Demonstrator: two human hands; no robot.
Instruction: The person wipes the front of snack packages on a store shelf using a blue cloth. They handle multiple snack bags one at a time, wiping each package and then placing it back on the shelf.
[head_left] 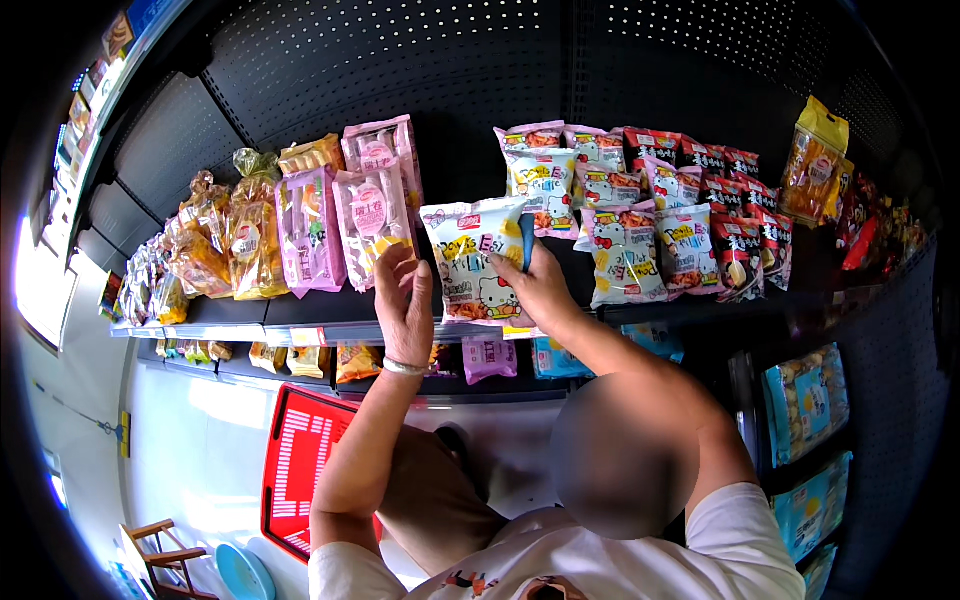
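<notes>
White, likely light and crushable, the snack bag (465, 265) is grasped at its right edge, a gentle hold, by the right hand (545, 290) near the shelf (320, 308), the left hand's (407, 305) fingers left loosely open.

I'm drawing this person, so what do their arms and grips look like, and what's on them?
The left arm has a short, plain white sleeve, and the right arm has a matching one. Both forearms are bare. A narrow, pale bracelet circles the left wrist; I see none on the right. The left grip and right grip wear no gloves.
</notes>
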